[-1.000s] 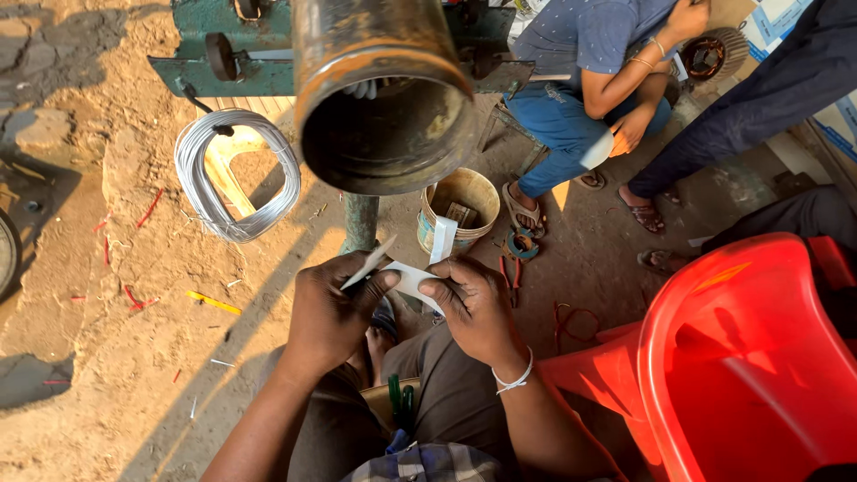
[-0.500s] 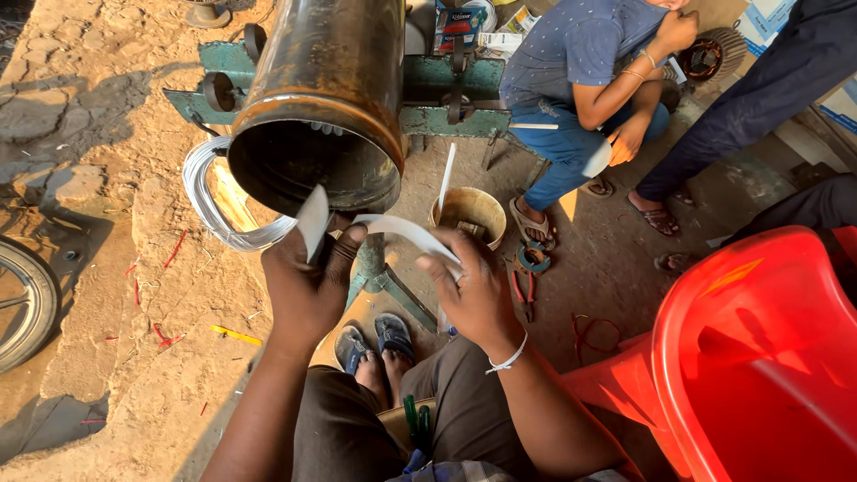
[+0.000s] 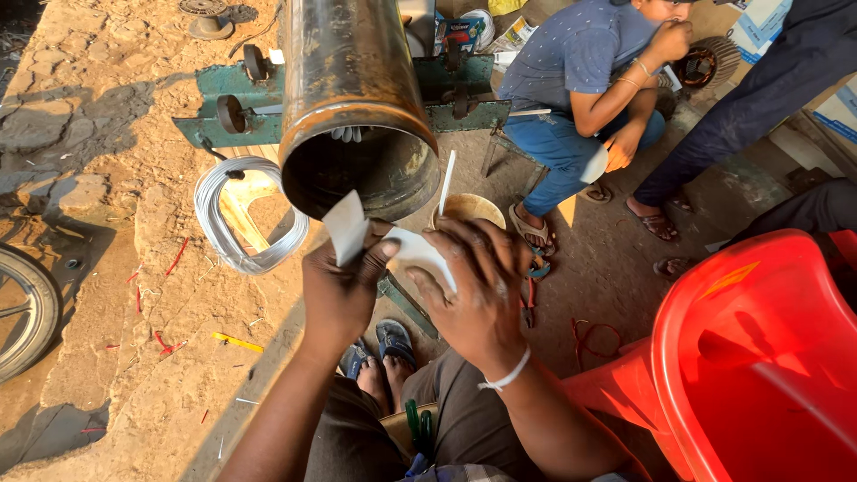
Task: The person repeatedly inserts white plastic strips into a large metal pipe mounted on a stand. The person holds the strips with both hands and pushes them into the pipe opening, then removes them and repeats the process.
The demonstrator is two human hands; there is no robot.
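My left hand [image 3: 339, 286] and my right hand [image 3: 473, 290] are raised side by side just below the open mouth of a large rusty steel pipe [image 3: 355, 107]. Both grip one bent strip of white paper-like sheet [image 3: 350, 228]; its left end sticks up by my left thumb and its right part lies under my right fingers. A white band circles my right wrist. Below my hands I see my feet in blue sandals [image 3: 379, 344].
The pipe lies on a green machine frame [image 3: 214, 125]. A coil of white wire [image 3: 245, 214] rests on the sandy ground at left. A small tub with a white stick [image 3: 464, 207] stands behind my hands. A red plastic chair [image 3: 759, 357] is at right. Two people are at upper right; a wheel [image 3: 22, 308] is at far left.
My hands have lifted the white strip closer to the pipe's mouth and nearer together. The view has tilted, showing more of the pipe and the seated person.
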